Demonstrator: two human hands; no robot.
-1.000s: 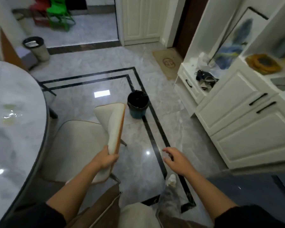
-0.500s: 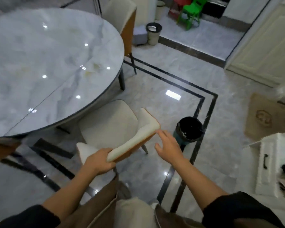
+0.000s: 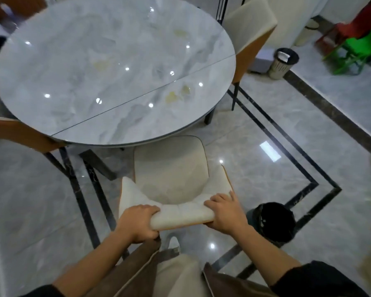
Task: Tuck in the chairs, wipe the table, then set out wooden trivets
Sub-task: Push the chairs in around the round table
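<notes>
Head view: left grip [image 3: 137, 221] and right grip [image 3: 225, 213] both clasp the backrest of the cream chair [image 3: 171, 174], its seat front just under the worktop [image 3: 116, 67] edge; tucking looks unfinished, yellowish smears [image 3: 176, 95] await wiping, no trivets visible.

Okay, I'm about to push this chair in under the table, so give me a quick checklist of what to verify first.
1. Left hand grips the chair back: ok.
2. Right hand grips the chair back: ok.
3. Seat faces the table, front edge near its rim: ok.
4. Chair's path clears the table base: cannot tell, the table top hides it.
5. Black bin stands apart from the chair: ok.
6. Table top clean: not ok, yellowish stains.
</notes>
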